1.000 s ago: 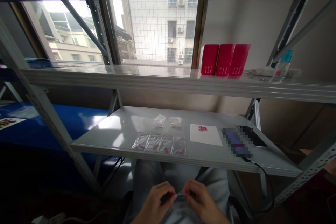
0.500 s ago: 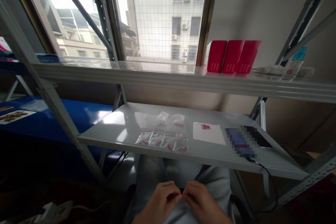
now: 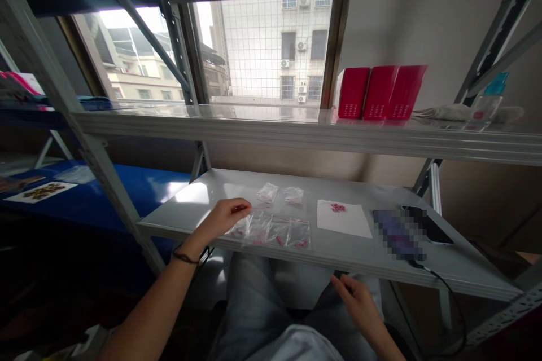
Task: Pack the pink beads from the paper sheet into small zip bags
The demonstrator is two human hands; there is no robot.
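Observation:
My left hand (image 3: pixel 228 219) reaches over the left part of the table. Its thumb and fingertips are pinched at the red-edged top of a clear zip bag (image 3: pixel 257 231). That bag overlaps a row of similar flat bags (image 3: pixel 298 233), each with small red pieces inside. Low over my right thigh, my right hand (image 3: pixel 354 294) has its fingers curled and its thumb close to the index finger. Whatever may be between those fingertips is too small to make out. A white paper sheet (image 3: pixel 347 222) bears a small heap of red pieces (image 3: pixel 337 208).
Two small stacks of clear bags (image 3: pixel 267 193) lie behind the row. Right of the paper are a blurred-out purple object (image 3: pixel 398 235) with a cable and a dark phone (image 3: pixel 427 225). Red boxes (image 3: pixel 381 93) stand on the shelf (image 3: pixel 271 132) above. A blue table (image 3: pixel 139 186) adjoins at left.
My hands were together over my lap, fingertips touching. They have parted: the left moved forward onto the bags, the right moved out to the right. The view shifted slightly.

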